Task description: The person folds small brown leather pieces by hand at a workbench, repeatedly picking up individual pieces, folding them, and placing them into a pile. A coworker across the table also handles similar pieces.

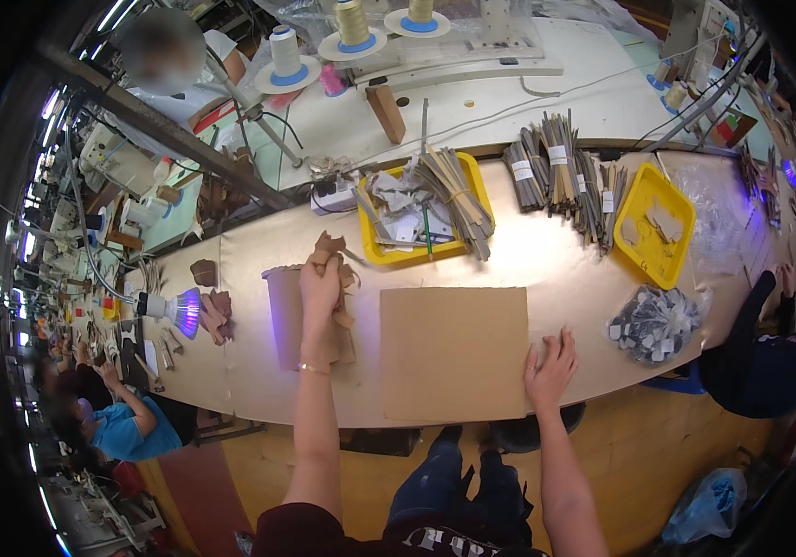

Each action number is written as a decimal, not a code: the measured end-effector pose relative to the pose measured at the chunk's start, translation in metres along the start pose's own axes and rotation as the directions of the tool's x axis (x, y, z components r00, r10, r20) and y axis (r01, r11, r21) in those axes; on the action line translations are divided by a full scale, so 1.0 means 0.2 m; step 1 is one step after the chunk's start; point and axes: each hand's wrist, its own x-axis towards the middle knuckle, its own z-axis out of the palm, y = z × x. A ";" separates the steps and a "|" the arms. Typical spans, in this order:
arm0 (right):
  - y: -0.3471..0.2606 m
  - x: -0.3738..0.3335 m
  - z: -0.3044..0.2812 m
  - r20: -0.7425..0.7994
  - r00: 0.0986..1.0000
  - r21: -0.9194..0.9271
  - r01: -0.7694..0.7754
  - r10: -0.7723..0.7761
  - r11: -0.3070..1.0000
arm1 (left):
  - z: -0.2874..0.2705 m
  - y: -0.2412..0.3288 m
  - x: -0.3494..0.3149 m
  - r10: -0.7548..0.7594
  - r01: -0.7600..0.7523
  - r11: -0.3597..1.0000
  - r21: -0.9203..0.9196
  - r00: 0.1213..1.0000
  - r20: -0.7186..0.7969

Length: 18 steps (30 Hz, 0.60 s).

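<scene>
My left hand (320, 280) is closed on some crumpled brown leather-like pieces (327, 245), which poke out past the fingers. Under that wrist lies a brown sheet or stack (284, 316) with a wavy upper edge; my forearm hides part of it. To its right, a flat cardboard sheet (453, 353) rests on the table near the front edge. My right hand (552, 368) lies beside the right edge of the cardboard, fingers spread and holding nothing.
Behind the cardboard stands a yellow tray (483, 190) with grey strips and scraps. Bundled strips (560, 172), another yellow tray (627, 252) and a bag of small dark pieces (655, 325) are to the right. A lamp (180, 312) and reddish-brown scraps (216, 317) are left.
</scene>
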 end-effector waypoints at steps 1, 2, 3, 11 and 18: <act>0.00 0.00 0.00 0.002 1.000 0.007 -0.003 0.003 1.000 | -0.06 0.03 -0.06 -0.129 0.147 0.968 -0.202 0.987 0.099; 0.00 0.01 0.00 0.004 1.000 0.004 -0.004 0.004 1.000 | -0.10 0.07 -0.12 -0.133 0.209 0.897 -0.388 0.968 0.214; 0.00 0.01 -0.01 0.005 1.000 0.001 -0.004 0.004 1.000 | -0.13 0.10 -0.19 -0.136 0.294 0.795 -0.530 0.939 0.316; 0.03 -0.02 0.04 -0.011 1.000 0.009 -0.018 0.019 1.000 | 0.10 0.46 -0.57 0.084 0.534 0.523 -0.664 0.743 0.664; -0.06 0.09 -0.41 0.264 0.945 0.729 -0.325 0.191 0.603 | 0.40 0.67 -0.97 0.269 0.071 0.903 -0.424 0.675 0.687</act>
